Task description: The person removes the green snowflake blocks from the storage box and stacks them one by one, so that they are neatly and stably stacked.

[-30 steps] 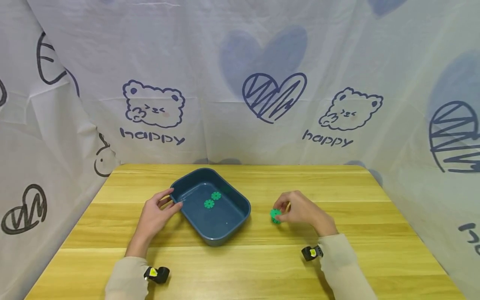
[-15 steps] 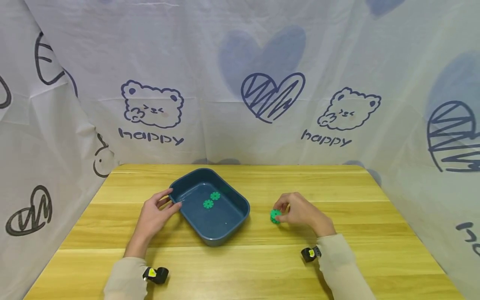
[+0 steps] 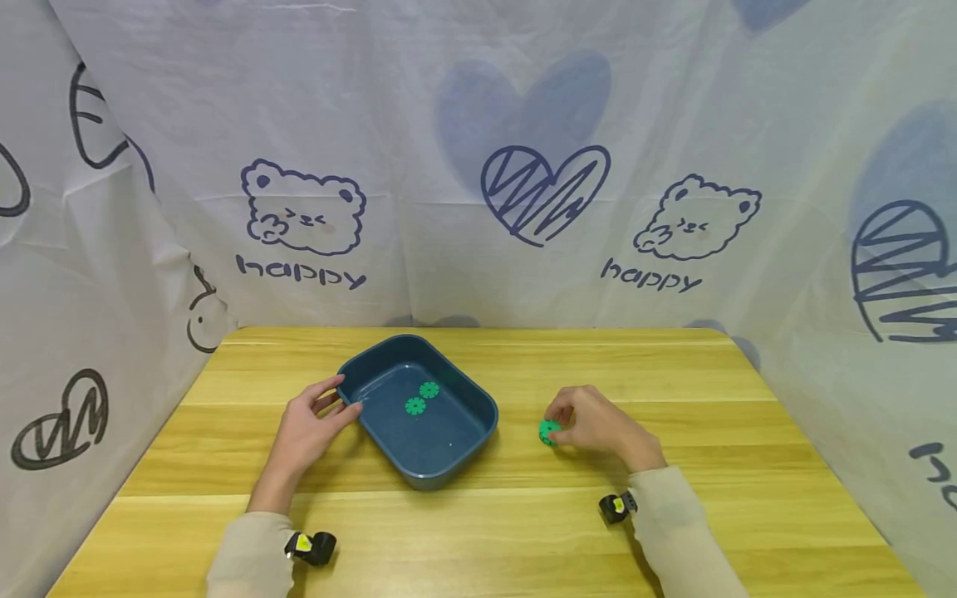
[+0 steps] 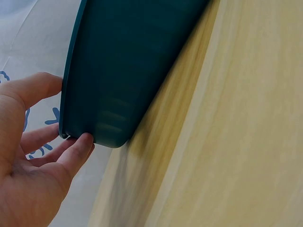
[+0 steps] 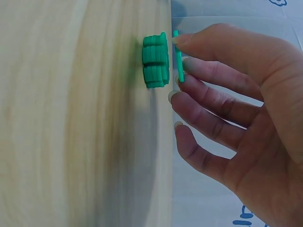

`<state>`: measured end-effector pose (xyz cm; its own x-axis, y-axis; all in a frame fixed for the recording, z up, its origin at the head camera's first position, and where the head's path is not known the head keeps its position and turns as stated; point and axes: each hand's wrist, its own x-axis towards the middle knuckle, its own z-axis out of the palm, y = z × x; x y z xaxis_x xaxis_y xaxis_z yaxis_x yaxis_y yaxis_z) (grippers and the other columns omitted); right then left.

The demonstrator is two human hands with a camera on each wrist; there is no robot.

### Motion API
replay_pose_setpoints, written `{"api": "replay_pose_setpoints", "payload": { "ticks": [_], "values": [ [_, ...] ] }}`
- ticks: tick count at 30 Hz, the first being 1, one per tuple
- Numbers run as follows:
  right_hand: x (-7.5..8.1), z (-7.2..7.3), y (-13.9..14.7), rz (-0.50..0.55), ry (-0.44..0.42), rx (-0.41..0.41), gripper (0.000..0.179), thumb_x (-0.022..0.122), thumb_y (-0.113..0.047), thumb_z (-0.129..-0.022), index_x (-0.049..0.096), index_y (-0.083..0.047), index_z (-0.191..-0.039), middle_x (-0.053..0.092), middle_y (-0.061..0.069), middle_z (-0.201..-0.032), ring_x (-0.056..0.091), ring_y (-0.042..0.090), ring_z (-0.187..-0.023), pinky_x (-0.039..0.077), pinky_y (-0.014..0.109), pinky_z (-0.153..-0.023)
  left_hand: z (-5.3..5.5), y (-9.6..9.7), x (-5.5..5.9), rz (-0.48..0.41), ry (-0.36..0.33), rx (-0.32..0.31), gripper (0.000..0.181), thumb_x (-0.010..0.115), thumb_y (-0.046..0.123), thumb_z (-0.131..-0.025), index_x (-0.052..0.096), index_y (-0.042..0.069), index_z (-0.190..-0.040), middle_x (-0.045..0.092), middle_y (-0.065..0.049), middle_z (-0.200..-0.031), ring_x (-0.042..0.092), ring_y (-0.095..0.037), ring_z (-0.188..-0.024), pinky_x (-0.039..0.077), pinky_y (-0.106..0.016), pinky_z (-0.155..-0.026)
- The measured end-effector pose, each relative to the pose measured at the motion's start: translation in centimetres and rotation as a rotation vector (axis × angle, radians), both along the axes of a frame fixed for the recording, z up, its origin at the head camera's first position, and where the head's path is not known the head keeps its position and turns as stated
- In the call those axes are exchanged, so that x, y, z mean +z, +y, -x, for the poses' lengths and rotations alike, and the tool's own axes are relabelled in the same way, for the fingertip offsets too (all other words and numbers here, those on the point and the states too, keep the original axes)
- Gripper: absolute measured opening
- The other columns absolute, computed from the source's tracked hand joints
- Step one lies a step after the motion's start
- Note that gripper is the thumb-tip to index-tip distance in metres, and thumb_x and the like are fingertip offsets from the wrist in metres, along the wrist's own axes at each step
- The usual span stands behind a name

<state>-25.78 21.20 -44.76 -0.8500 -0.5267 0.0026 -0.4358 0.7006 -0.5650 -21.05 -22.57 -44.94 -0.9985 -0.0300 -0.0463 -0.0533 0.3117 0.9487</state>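
Note:
A dark blue plastic basin (image 3: 449, 440) stands left of the table's middle. My left hand (image 3: 312, 423) holds its left corner, thumb and fingers spread along the rim; the left wrist view shows fingertips (image 4: 85, 138) on the outer wall. Two green notched plastic discs (image 3: 414, 406) lie flat inside the basin. Right of it, my right hand (image 3: 594, 423) pinches another green notched disc (image 5: 179, 56) between thumb and fingers. A stack of the same green discs (image 5: 155, 61) stands on the table just under the held one, with a narrow gap between them in the right wrist view.
The wooden table (image 3: 478, 540) has a straight back edge against a white cloth backdrop (image 3: 449, 274) with bear and heart drawings. Cloth also hangs at both sides. A small black camera (image 3: 317, 548) is strapped to each wrist.
Almost nothing differs. The right hand stays at the stack with only a very slight shift; the left hand and the basin hold their place.

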Motion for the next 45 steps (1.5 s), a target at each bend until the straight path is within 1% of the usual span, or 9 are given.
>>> {"api": "replay_pose_setpoints", "payload": {
  "ticks": [11,18,27,37,45],
  "values": [
    [-0.49,-0.03,-0.16,-0.053,0.04,-0.021,0.014,0.084,-0.021,-0.086,0.079,-0.011,-0.095,0.072,-0.001,-0.094,0.063,0.01,-0.082,0.057,0.023,-0.073,-0.14,0.01,-0.06,0.011,0.014,-0.003,0.071,0.073,0.025,-0.098,0.04,0.003,-0.157,0.028,-0.023,-0.168,0.043,-0.04,-0.149,0.055,-0.021,-0.107],
    [-0.48,-0.17,-0.24,-0.073,0.079,-0.02,0.016,0.085,-0.023,-0.086,0.079,-0.01,-0.094,0.071,-0.001,-0.091,0.062,0.009,-0.079,0.056,0.021,-0.069,-0.1,-0.02,-0.14,0.004,0.02,-0.004,0.071,0.073,0.024,-0.098,0.04,0.002,-0.157,0.028,-0.023,-0.168,0.042,-0.04,-0.15,0.054,-0.018,-0.105],
    [-0.52,-0.24,-0.29,-0.104,0.118,-0.037,0.017,0.086,-0.025,-0.084,0.079,-0.012,-0.092,0.071,-0.003,-0.089,0.059,0.006,-0.076,0.054,0.021,-0.066,-0.13,-0.03,-0.04,0.014,0.017,-0.006,0.07,0.072,0.025,-0.098,0.04,0.003,-0.157,0.027,-0.023,-0.168,0.042,-0.04,-0.15,0.054,-0.021,-0.107],
    [-0.54,-0.25,-0.29,-0.123,0.12,-0.059,0.018,0.087,-0.028,-0.084,0.08,-0.013,-0.092,0.071,-0.004,-0.089,0.059,0.006,-0.076,0.054,0.023,-0.066,-0.06,-0.04,-0.13,0.019,0.023,-0.001,0.07,0.072,0.024,-0.098,0.041,0.002,-0.156,0.029,-0.023,-0.167,0.043,-0.04,-0.149,0.054,-0.021,-0.108],
    [-0.51,-0.28,-0.34,-0.132,0.116,-0.067,0.021,0.088,-0.03,-0.083,0.08,-0.013,-0.093,0.072,-0.005,-0.09,0.06,0.005,-0.077,0.056,0.024,-0.067,-0.04,-0.04,-0.13,0.008,0.027,-0.001,0.07,0.073,0.023,-0.098,0.041,0.001,-0.156,0.028,-0.023,-0.167,0.042,-0.04,-0.149,0.053,-0.017,-0.106]
  ]
}}
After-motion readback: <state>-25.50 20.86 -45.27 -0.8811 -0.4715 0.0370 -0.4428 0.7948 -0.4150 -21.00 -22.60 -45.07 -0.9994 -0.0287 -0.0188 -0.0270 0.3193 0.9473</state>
